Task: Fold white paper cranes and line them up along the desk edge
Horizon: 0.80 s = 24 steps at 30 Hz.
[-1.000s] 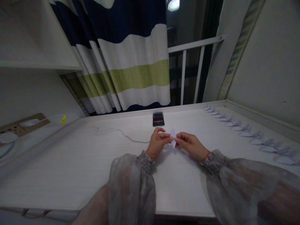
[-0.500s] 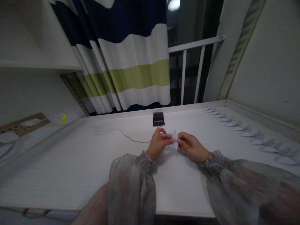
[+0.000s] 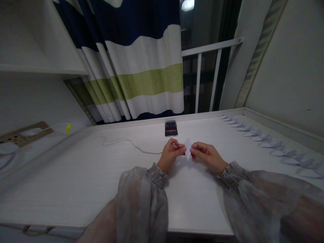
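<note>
A small folded piece of white paper [image 3: 187,149] is held just above the white table [image 3: 76,182], near its middle. My left hand [image 3: 171,156] pinches its left side with thumb and fingers closed. My right hand [image 3: 207,156] pinches its right side in the same way. Both wrists rest low over the table, in loose grey sleeves.
A dark phone [image 3: 171,128] lies just beyond my hands, with a white cable [image 3: 126,143] trailing left toward a power strip [image 3: 22,135]. A row of several folded paper pieces [image 3: 265,140] runs along the right edge by the wall. Striped curtain [image 3: 141,67] and railing [image 3: 210,47] stand behind.
The paper has tilted slightly between my fingers and both hands have shifted a little; the grip on it stays the same.
</note>
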Each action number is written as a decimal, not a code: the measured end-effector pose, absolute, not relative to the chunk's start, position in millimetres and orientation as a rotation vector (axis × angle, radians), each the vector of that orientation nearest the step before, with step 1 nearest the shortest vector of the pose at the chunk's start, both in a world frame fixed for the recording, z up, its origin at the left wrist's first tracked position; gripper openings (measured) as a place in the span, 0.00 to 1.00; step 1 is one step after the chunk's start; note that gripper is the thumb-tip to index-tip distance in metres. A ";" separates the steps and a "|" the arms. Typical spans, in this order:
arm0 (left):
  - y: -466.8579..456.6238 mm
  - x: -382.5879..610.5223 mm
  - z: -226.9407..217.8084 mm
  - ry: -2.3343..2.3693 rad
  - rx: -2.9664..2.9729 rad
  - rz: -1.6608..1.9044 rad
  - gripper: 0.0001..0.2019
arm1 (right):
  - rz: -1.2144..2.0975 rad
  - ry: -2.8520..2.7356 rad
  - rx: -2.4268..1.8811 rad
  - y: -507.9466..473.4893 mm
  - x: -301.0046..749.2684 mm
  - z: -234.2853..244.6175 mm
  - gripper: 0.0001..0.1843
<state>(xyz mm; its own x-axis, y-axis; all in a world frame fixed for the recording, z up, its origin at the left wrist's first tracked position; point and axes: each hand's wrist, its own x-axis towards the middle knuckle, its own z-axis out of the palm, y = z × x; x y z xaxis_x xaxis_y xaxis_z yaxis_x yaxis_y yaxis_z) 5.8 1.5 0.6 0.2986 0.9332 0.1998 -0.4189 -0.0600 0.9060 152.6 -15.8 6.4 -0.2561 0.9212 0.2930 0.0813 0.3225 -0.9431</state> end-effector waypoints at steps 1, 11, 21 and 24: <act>1.7 6.0 0.6 0.600 1.136 1.226 0.20 | 1.072 -1.608 -0.934 -15.9 152.4 6.4 0.16; 2.2 9.4 -4.9 0.915 1.459 1.346 0.07 | 0.842 -1.618 -1.079 -12.3 151.8 -1.0 0.14; -4.7 11.1 0.3 0.873 1.370 1.270 0.05 | 0.816 -1.673 -1.059 -11.4 152.8 -2.2 0.11; -6.0 12.2 1.9 0.838 1.294 1.257 0.06 | 0.806 -1.687 -1.056 -11.3 153.4 -3.5 0.10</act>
<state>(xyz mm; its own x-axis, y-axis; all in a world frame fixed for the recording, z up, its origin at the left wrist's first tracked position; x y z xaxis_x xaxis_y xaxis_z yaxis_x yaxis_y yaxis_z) 12.2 -6.0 1.9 0.1887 0.9628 0.1933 -0.1917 -0.1569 0.9688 153.4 -11.3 -3.5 -0.1713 0.9116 0.3737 0.2824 0.4088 -0.8678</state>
